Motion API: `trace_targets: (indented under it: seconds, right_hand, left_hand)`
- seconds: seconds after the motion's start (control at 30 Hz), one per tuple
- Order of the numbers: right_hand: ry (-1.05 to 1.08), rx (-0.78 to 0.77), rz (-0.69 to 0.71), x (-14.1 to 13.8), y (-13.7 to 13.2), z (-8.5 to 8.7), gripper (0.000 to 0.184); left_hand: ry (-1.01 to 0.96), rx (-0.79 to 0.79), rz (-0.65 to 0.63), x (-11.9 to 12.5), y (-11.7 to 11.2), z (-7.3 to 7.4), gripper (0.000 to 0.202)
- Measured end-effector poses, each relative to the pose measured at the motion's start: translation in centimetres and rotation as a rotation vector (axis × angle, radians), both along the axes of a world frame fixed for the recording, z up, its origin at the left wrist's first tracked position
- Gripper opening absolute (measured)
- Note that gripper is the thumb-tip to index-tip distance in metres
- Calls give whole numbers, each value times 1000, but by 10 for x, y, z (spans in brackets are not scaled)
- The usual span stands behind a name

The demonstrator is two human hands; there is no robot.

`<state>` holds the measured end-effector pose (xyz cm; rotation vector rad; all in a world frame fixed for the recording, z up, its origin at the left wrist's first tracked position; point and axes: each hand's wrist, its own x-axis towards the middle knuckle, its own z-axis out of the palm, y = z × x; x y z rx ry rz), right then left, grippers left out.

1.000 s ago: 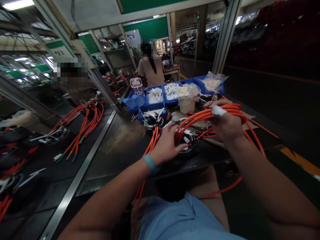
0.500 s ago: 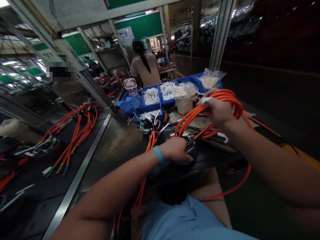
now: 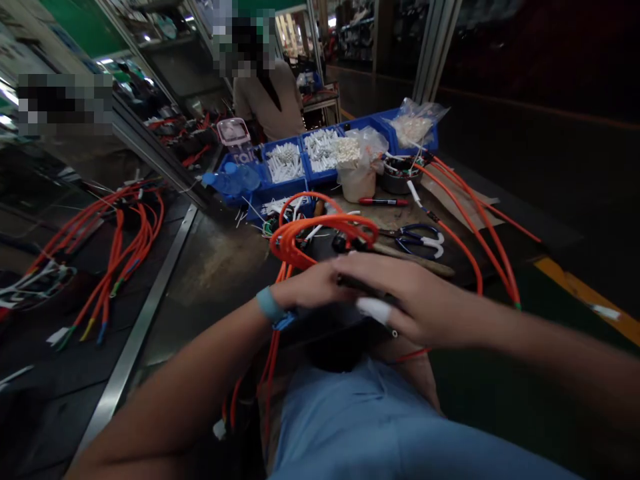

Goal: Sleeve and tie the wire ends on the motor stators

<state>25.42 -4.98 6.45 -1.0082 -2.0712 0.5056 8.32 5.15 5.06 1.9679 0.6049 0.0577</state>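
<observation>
My left hand (image 3: 317, 283), with a teal band at its wrist, lies at the near edge of the bench; its fingers are hidden by the other hand. My right hand (image 3: 405, 287) reaches across it, fingers stretched out and thumb apart. One of its digits wears a white wrap (image 3: 375, 310). Under both hands is a dark part, mostly covered, so its shape cannot be made out. Just beyond the hands, a bundle of orange cables (image 3: 295, 240) curls in a loop. No grip on the cables shows in either hand.
Blue bins (image 3: 305, 190) hold white sleeves. Before them stand a tub (image 3: 357, 183), a red marker (image 3: 384, 201) and blue-handled scissors (image 3: 420, 240). A wired ring-shaped part (image 3: 403, 177) trails orange cables rightward. More cables (image 3: 125, 233) lie left, beyond a metal rail (image 3: 145, 327). Two people sit ahead.
My right hand has let go of the orange cable bundle and come down left beside my left hand. The bundle now lies looped beyond the hands. The view has tilted down.
</observation>
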Motion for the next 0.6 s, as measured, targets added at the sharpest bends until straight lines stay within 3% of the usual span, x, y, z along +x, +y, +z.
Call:
trace_targets:
  seconds: [0.03,0.1,0.17,0.23,0.33,0.47,0.53,0.6]
  right_hand:
    - [-11,69,-71,4,-13,-13,38]
    - [-115,112,-341,6,-26,-45,40]
    - [-357,16,-484,0,-25,-75,51]
    - [-586,-134,-554,-13,-16,-95,42]
    - [-707,-238,-603,-34,-6,-104,20]
    - [-697,-221,-580,-44,-2,-107,19]
    - [-689,-206,-568,-41,-3,-107,18]
    - [-683,-173,-541,-37,-5,-105,18]
  left_hand:
    - [-6,-54,4,-10,-2,-2,32]
    - [-39,-134,27,-25,-8,-6,35]
    - [-96,-129,69,-33,-15,-9,36]
    - [-120,-87,90,-36,-21,-11,36]
    - [-123,-54,65,-39,-29,-13,37]
    - [-146,55,51,-43,-42,-13,35]
    - [-147,135,99,-44,-51,-14,35]
    - [-157,109,172,-45,-61,-16,35]
